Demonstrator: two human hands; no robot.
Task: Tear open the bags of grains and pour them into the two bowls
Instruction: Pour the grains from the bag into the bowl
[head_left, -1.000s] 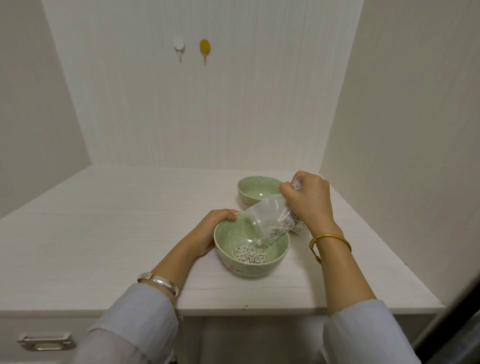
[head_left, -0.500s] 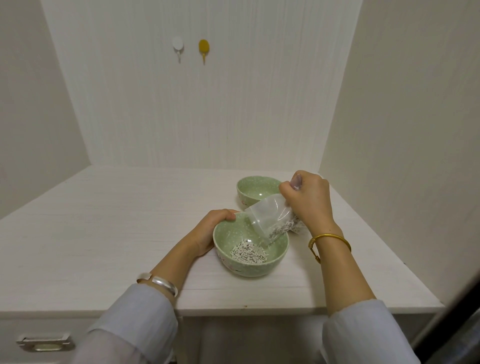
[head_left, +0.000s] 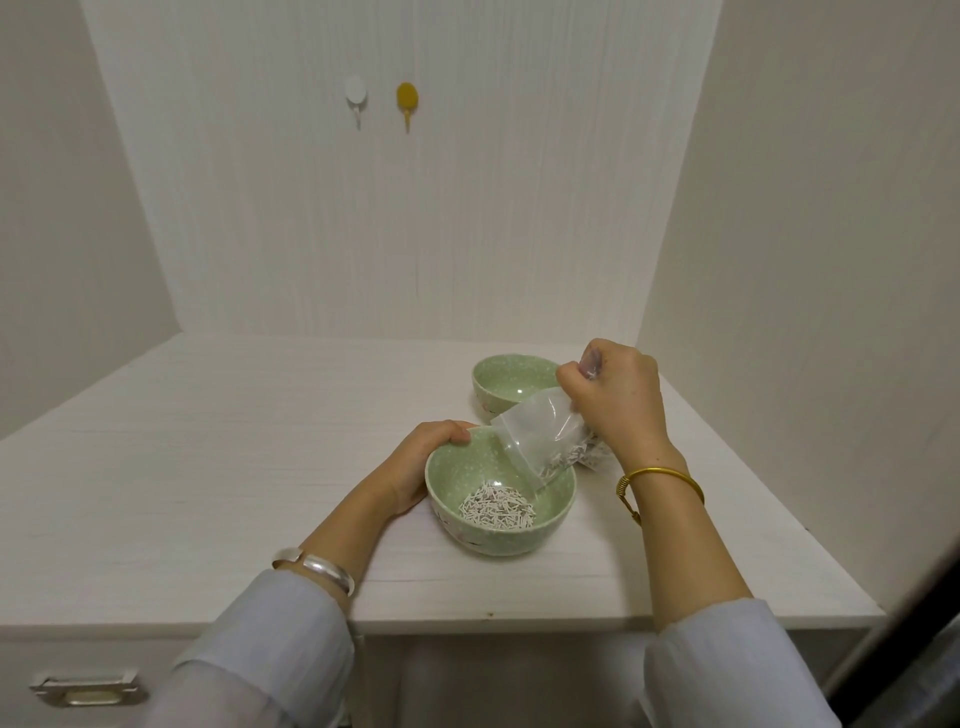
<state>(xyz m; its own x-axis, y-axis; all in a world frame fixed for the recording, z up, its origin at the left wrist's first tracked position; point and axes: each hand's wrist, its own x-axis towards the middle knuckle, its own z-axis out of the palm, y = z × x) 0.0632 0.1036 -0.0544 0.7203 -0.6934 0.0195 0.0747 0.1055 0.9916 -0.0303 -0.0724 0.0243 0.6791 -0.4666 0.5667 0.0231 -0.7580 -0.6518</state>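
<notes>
On a white wooden tabletop (head_left: 208, 467), the left hand (head_left: 415, 462) curls around the rim of the near green ceramic bowl (head_left: 501, 499) holding pale grains (head_left: 498, 512). Above it, the right hand (head_left: 618, 400) pinches a tilted clear plastic bag (head_left: 540, 441), mouth down over that bowl. A second green bowl (head_left: 511, 376) sits just behind.

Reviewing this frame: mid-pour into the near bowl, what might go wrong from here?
Two risks, both hedged. The clear bag is tilted with its mouth low over the near bowl, close to the right side; grains may spill past the rim. The right hand grips only the bag's top, so leftover grains could stay trapped in a fold. The left hand holding the rim limits tipping.
</notes>
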